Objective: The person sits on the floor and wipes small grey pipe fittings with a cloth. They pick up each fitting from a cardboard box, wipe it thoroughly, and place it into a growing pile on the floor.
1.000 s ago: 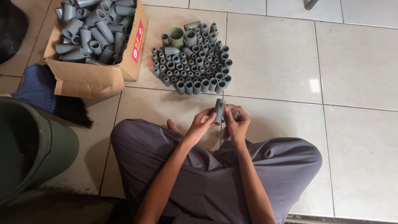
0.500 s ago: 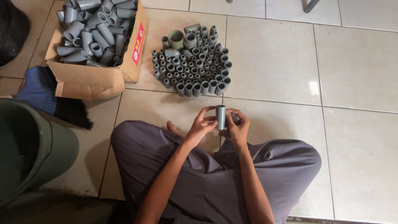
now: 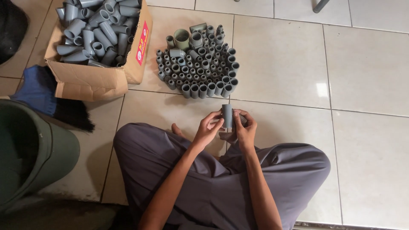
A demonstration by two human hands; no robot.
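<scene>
Grey pipe fitting [image 3: 227,115], short plain cylinder, upright, left hand [image 3: 208,129] and right hand [image 3: 243,129] grip closed around it

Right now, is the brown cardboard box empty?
No, the brown cardboard box is heaped with short grey plastic pipe pieces up to its rim.

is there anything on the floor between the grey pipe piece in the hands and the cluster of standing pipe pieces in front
Nothing visible. The short grey plastic pipe piece is held upright between the left hand and right hand, and only bare cream floor tile lies between it and the cluster of upright grey pipe fittings.
</scene>
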